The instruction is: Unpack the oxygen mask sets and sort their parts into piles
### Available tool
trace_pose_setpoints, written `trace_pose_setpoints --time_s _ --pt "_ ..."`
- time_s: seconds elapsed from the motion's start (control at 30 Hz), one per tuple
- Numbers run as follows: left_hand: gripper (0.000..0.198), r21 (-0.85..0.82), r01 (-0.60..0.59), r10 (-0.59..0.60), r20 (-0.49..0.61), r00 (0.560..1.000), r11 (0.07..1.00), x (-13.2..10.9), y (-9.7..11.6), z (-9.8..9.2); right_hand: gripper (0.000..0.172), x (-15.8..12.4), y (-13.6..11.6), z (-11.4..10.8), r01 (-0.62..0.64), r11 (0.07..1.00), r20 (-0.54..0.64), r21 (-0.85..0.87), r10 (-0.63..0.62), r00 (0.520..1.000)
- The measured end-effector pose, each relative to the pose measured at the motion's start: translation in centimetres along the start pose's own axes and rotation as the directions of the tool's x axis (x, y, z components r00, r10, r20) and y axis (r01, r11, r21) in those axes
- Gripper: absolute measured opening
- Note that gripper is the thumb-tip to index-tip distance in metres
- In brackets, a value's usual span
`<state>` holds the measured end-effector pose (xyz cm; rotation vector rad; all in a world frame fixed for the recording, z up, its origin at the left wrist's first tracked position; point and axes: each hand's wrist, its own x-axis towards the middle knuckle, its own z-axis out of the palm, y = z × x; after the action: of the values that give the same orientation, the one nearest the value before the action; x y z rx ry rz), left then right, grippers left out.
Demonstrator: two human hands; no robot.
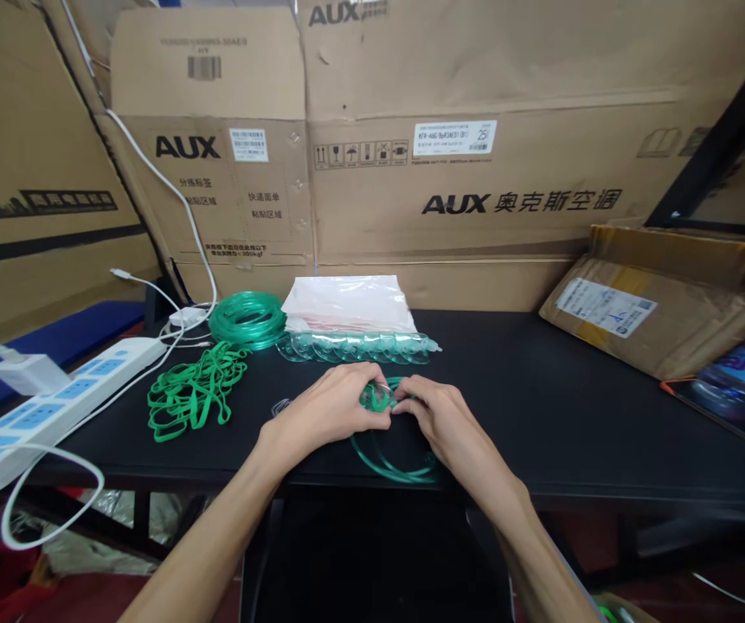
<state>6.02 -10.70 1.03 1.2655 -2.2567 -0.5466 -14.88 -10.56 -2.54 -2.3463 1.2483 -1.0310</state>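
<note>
Near the front of the black table, my left hand (pixel 339 400) is closed around a clear green mask (pixel 375 398), with a bit of green elastic showing inside its curve. My right hand (pixel 440 415) pinches at the mask's right side; what exactly lies between those fingertips is too small to make out. Green tubing (pixel 388 470) curves on the table below both hands. Behind them, a row of similar clear green masks (pixel 359 348) lies overlapped. A heap of green elastic straps (pixel 196 389) is left of my left hand.
A coil of green tubing (pixel 248 318) and a stack of white plastic bags (pixel 350 303) stand at the back. At left lies a power strip (pixel 54 407) with white cables. A taped carton (pixel 658 294) sits at right; large cardboard (pixel 443 173) walls the back.
</note>
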Motion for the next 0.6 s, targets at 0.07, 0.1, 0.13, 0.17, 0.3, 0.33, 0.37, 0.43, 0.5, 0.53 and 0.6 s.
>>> trace_pose_setpoints --time_s 0.07,0.1,0.13,0.17,0.3,0.33,0.37,0.43,0.5,0.53,0.6 --pt "0.021 0.013 -0.024 0.024 0.004 1.000 1.000 -0.1 0.2 -0.1 0.028 0.1 0.1 -0.2 0.012 1.000 0.037 0.003 -0.012 0.999" --pt "0.021 0.022 -0.041 0.040 0.004 0.999 0.999 -0.2 0.3 -0.2 0.029 0.1 0.1 -0.2 0.019 1.000 0.054 0.005 -0.019 0.998" --pt "0.021 0.034 -0.058 0.058 0.001 0.998 0.998 -0.3 0.4 -0.2 0.030 0.2 0.1 -0.3 0.025 1.000 0.068 0.005 -0.026 0.997" --pt "0.020 0.050 -0.073 0.073 -0.002 0.997 0.996 -0.4 0.5 -0.3 0.031 0.2 0.0 -0.4 0.031 0.999 0.080 0.005 -0.032 0.996" --pt "0.021 0.149 -0.081 0.084 -0.016 0.996 0.986 -0.6 0.6 -0.5 0.033 0.6 -0.6 -0.6 0.049 0.999 0.107 0.006 -0.050 0.993" --pt "0.021 0.169 -0.072 0.076 -0.017 0.997 0.983 -0.6 0.7 -0.5 0.033 0.7 -0.8 -0.6 0.050 0.999 0.113 0.008 -0.051 0.992" --pt "0.021 0.182 -0.064 0.068 -0.016 0.998 0.981 -0.6 0.7 -0.5 0.032 0.8 -1.0 -0.6 0.049 0.999 0.117 0.010 -0.050 0.992" --pt "0.022 0.191 -0.051 0.054 -0.008 0.999 0.980 -0.4 0.6 -0.5 0.030 1.1 -1.2 -0.7 0.037 0.999 0.116 0.011 -0.038 0.993" --pt "0.022 0.197 -0.039 0.040 -0.001 0.999 0.980 -0.3 0.7 -0.5 0.024 1.3 -1.1 -0.8 0.017 1.000 0.109 0.008 -0.018 0.994" --pt "0.022 0.200 -0.031 0.031 0.001 1.000 0.979 -0.2 0.7 -0.5 0.021 1.4 -1.0 -0.8 0.009 1.000 0.109 0.007 -0.009 0.994" --pt "0.021 0.193 -0.008 0.008 0.001 1.000 0.981 -0.2 0.7 -0.6 0.013 1.5 -0.7 -0.8 -0.004 1.000 0.111 0.008 0.003 0.994"
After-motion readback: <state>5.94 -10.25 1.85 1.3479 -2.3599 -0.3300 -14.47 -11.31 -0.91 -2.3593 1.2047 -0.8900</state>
